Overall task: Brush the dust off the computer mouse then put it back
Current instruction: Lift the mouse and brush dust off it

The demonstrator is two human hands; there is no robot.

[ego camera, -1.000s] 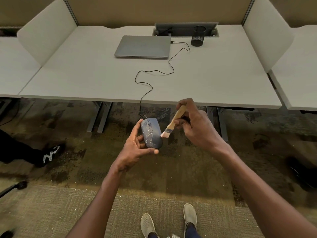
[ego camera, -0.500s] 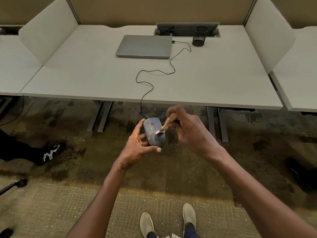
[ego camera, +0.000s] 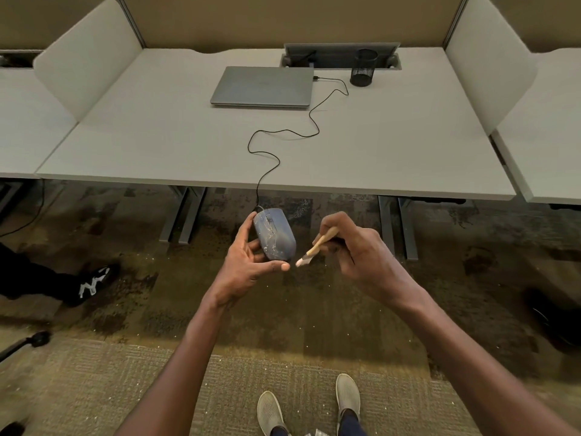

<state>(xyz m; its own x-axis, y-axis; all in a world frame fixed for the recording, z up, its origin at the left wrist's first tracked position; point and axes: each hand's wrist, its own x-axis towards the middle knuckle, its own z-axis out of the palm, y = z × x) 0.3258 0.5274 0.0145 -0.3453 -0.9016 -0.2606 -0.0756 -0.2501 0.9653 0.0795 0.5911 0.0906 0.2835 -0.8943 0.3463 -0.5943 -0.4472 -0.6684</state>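
A dusty blue-grey computer mouse [ego camera: 275, 234] is held in front of the desk edge, above the carpet. My left hand [ego camera: 248, 265] grips it from the left side and below, thumb under its near end. Its black cable [ego camera: 267, 171] runs up over the desk to the closed laptop [ego camera: 262, 86]. My right hand [ego camera: 355, 250] pinches a small wooden-handled brush [ego camera: 316, 247]. The white bristles point down-left and sit just off the mouse's near right corner, close to my left thumb tip.
The grey desk [ego camera: 157, 146] carries the laptop and a black mesh pen cup [ego camera: 363, 68] at the back. White divider panels stand at both sides. Someone's black shoe [ego camera: 91, 283] rests on the carpet at left. My own shoes [ego camera: 309, 407] show at the bottom.
The brush swept across the mouse's top half a second ago and has now come off its near right side. My right hand moved right and down. The mouse stayed in my left hand.
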